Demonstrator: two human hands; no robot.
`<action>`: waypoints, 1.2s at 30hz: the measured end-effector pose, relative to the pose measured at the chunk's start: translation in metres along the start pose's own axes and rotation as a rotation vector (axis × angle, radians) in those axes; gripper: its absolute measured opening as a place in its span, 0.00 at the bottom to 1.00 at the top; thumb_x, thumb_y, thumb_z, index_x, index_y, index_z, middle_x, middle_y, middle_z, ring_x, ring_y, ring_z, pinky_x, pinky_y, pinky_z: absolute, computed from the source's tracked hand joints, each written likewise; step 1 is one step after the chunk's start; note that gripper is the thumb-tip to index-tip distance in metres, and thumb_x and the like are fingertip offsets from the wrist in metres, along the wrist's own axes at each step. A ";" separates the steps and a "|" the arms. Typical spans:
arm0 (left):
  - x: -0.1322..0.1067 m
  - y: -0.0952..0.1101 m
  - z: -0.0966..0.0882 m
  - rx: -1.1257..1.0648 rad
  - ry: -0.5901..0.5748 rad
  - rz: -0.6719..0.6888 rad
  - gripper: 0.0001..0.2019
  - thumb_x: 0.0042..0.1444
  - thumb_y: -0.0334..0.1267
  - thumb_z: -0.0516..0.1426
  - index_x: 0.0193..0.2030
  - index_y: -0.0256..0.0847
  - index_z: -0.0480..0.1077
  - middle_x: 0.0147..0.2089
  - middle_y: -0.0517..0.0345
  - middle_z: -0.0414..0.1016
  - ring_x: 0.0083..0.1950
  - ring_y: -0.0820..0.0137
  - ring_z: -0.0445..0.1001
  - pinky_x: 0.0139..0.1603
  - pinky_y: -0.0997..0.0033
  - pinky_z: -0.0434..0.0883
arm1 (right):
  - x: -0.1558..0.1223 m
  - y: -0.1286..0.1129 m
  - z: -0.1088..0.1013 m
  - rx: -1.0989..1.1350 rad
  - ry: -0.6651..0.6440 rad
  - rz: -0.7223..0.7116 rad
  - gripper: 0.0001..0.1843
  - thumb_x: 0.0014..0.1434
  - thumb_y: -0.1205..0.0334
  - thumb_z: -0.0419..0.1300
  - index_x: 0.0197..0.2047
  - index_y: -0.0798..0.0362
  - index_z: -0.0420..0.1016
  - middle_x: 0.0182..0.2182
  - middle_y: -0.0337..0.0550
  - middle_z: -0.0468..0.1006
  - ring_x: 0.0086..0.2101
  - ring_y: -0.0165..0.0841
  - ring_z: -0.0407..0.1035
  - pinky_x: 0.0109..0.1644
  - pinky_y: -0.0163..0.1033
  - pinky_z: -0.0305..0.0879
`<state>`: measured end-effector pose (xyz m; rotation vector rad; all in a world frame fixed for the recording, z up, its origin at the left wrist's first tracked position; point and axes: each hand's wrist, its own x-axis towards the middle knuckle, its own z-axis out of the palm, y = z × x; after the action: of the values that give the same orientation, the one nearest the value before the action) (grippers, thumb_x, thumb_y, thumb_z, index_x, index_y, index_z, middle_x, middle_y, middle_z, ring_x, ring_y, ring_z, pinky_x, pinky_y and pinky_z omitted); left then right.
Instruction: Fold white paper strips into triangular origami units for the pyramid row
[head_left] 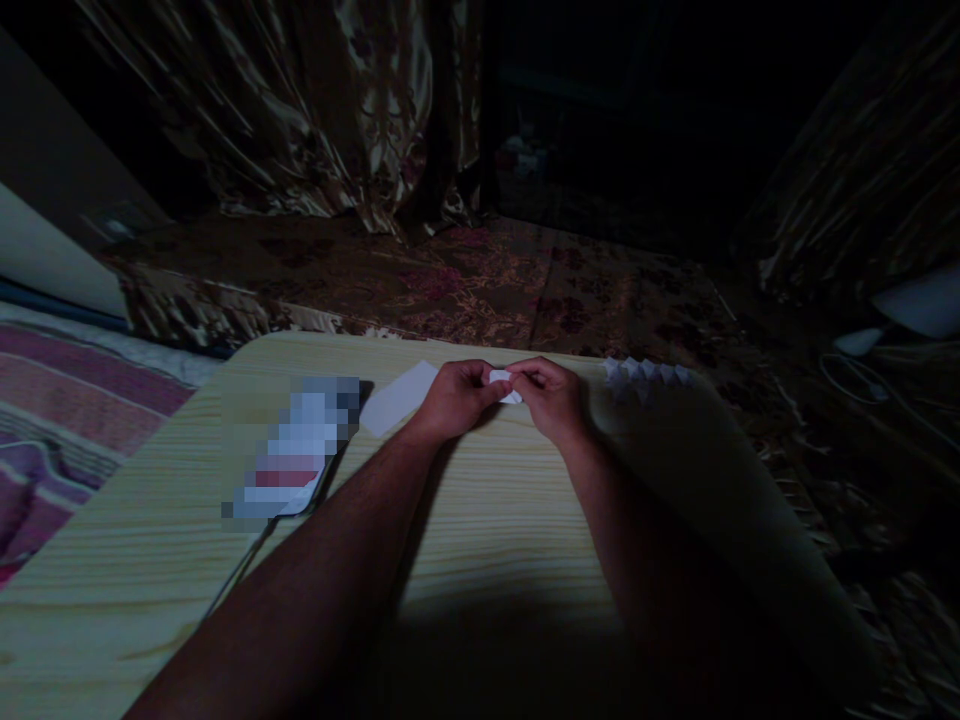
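Note:
Between my two hands is a small folded piece of white paper [508,386], partly covered by my fingers. My left hand [459,398] pinches its left side with thumb and forefinger. On the right side, the fingertips of my right hand [551,395] are closed on the same paper. Just left of my left hand lies a flat white sheet of paper [399,398] on the wooden table [510,520]. Several small folded white paper shapes [646,374] stand in rows to the right of my right hand, near the far edge.
A phone [304,445] with a blurred-out screen lies on the left, its cable [232,580] running toward me. Patterned fabric [465,275] covers a ledge behind the table. Striped bedding [67,400] is at the left. A pale lamp-like object [919,303] stands at the right.

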<state>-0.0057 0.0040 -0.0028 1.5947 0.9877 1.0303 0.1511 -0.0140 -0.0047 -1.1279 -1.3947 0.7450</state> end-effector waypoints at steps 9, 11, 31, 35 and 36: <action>-0.002 0.002 0.002 -0.013 0.023 -0.006 0.17 0.47 0.50 0.61 0.27 0.35 0.68 0.23 0.62 0.67 0.22 0.79 0.59 0.23 0.77 0.56 | 0.000 0.002 0.000 0.097 -0.005 0.056 0.10 0.51 0.61 0.60 0.37 0.53 0.75 0.28 0.40 0.77 0.29 0.30 0.70 0.33 0.34 0.65; -0.001 0.003 0.002 -0.008 0.033 -0.014 0.16 0.48 0.49 0.61 0.27 0.36 0.68 0.23 0.62 0.67 0.22 0.79 0.58 0.22 0.77 0.55 | 0.001 0.003 -0.001 0.124 -0.011 0.092 0.09 0.50 0.59 0.61 0.35 0.54 0.74 0.26 0.39 0.75 0.26 0.28 0.68 0.31 0.33 0.63; -0.002 0.001 0.001 0.050 -0.014 -0.004 0.12 0.47 0.44 0.61 0.30 0.35 0.72 0.24 0.60 0.71 0.24 0.76 0.63 0.24 0.77 0.59 | 0.002 0.005 -0.003 0.041 -0.075 0.087 0.09 0.49 0.57 0.60 0.26 0.54 0.71 0.21 0.36 0.71 0.24 0.27 0.64 0.28 0.33 0.59; -0.001 -0.001 0.000 0.090 -0.025 0.023 0.12 0.48 0.44 0.60 0.31 0.35 0.73 0.25 0.59 0.72 0.25 0.75 0.64 0.25 0.76 0.60 | 0.003 0.005 -0.002 0.033 -0.074 0.087 0.08 0.49 0.58 0.61 0.26 0.55 0.71 0.22 0.37 0.72 0.24 0.27 0.64 0.29 0.33 0.60; -0.001 -0.001 0.000 0.080 -0.023 0.015 0.12 0.48 0.44 0.60 0.30 0.35 0.73 0.25 0.59 0.72 0.24 0.75 0.64 0.25 0.75 0.59 | 0.003 0.005 -0.002 0.034 -0.071 0.088 0.08 0.49 0.58 0.61 0.26 0.55 0.71 0.22 0.37 0.72 0.24 0.27 0.64 0.29 0.33 0.60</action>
<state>-0.0061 0.0030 -0.0040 1.6779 1.0132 0.9912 0.1545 -0.0103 -0.0082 -1.1521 -1.3934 0.8756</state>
